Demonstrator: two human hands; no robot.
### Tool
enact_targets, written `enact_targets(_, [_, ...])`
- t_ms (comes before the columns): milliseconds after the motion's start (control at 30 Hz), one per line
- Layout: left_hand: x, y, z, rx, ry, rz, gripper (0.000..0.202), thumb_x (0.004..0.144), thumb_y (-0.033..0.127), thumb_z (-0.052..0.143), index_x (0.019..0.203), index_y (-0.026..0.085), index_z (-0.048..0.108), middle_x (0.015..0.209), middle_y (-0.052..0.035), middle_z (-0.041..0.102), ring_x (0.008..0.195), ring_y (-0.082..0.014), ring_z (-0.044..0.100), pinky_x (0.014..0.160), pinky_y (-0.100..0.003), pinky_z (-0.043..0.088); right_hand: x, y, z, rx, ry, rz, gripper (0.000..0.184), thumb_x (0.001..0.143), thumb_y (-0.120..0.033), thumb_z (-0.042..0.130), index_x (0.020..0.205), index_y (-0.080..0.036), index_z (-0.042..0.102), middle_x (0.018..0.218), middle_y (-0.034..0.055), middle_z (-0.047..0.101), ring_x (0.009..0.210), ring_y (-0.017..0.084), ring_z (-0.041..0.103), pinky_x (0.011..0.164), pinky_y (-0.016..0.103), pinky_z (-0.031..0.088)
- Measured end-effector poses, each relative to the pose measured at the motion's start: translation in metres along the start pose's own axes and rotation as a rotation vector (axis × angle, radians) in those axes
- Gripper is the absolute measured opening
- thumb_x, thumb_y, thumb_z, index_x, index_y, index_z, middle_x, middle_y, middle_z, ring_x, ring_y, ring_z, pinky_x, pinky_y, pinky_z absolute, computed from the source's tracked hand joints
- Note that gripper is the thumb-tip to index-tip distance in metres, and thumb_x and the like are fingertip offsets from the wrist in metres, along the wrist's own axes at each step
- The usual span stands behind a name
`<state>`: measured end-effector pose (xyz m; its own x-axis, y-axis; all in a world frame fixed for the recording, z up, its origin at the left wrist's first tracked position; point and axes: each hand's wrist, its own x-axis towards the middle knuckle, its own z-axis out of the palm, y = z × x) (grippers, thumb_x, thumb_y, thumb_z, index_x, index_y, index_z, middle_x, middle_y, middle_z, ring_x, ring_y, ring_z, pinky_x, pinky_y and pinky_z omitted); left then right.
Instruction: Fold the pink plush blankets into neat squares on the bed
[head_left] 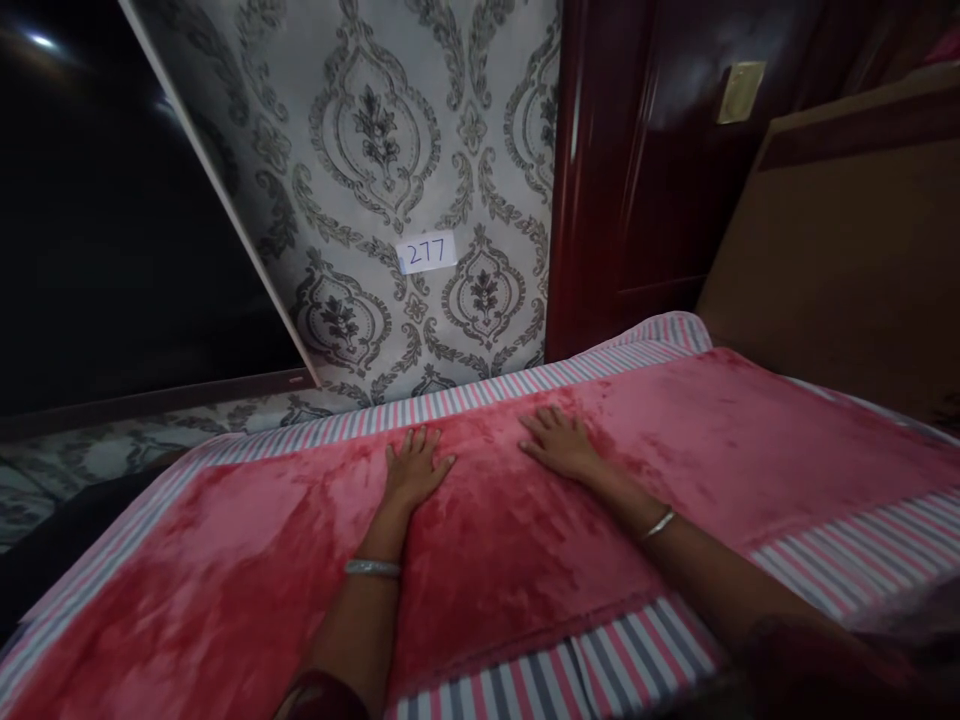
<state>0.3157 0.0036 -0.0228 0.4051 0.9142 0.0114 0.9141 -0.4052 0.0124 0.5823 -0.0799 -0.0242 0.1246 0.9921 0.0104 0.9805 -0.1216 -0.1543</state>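
A plush red-pink blanket point(510, 530) lies spread out over a striped sheet point(525, 690). My left hand point(414, 468) rests flat on the blanket near its far edge, fingers spread and palm down. To its right, my right hand point(559, 443) also presses palm down on the plush, with its fingers apart. Neither hand grips anything. Darker and lighter patches mark the pile around both hands. Pink, grey and white stripes of the sheet show along the near and far sides of the blanket.
A large dark screen point(135, 220) hangs at the left. Patterned wallpaper point(375, 130) carries a paper label point(427, 252) reading 277. Right of it stand a dark red wooden panel point(637, 180) with a switch plate point(741, 92), and a big brown board point(847, 250) beside the blanket.
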Motion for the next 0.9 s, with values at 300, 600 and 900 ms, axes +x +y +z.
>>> enact_targets(300, [0.004,-0.002,0.006,0.008,0.003,-0.001,0.071,0.097,0.063,0.029,0.159,0.028,0.029,0.169,-0.0058,0.018,0.156,-0.0311,0.015,0.121,-0.066,0.016,0.038,-0.059,0.016,0.024,0.015,-0.295,0.067,0.100,-0.066,0.034,0.159,-0.033,0.032,0.168,0.0069,0.021,0.154,0.038,0.013,0.118,0.067,0.015])
enact_targets(600, [0.003,0.000,0.005,0.002,-0.027,-0.006,0.072,0.097,0.064,0.028,0.159,0.029,0.028,0.169,-0.0066,0.019,0.156,-0.0315,0.014,0.121,-0.066,0.014,0.039,-0.052,0.023,0.035,0.012,-0.294,0.068,0.099,-0.067,0.034,0.159,-0.035,0.033,0.167,0.0056,0.022,0.154,0.037,0.014,0.118,0.067,0.016])
enact_targets(900, [-0.005,0.001,0.006,-0.109,-0.022,0.009,0.074,0.095,0.067,0.031,0.159,0.029,0.029,0.170,-0.0066,0.015,0.156,-0.0306,0.013,0.123,-0.063,0.011,0.042,-0.051,0.032,-0.008,-0.006,-0.286,0.065,0.100,-0.064,0.032,0.159,-0.035,0.032,0.168,0.0032,0.020,0.154,0.037,0.012,0.118,0.067,0.017])
